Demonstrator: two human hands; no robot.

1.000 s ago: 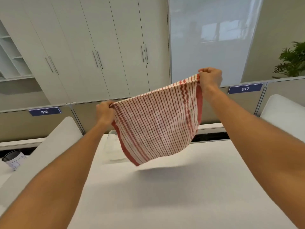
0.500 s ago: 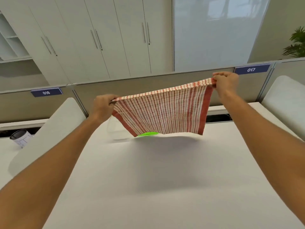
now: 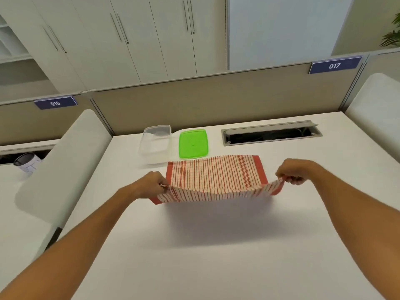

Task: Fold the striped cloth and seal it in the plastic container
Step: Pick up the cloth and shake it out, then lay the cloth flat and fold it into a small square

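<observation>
Your left hand [image 3: 151,184] and right hand [image 3: 292,171] each pinch a near corner of the one striped cloth [image 3: 216,176]. It stretches away from you, long axis running hand to hand, far edge on the desk [image 3: 216,256]. Beyond it sit one clear container [image 3: 155,144] and one green lid [image 3: 193,144], nearer your left hand.
</observation>
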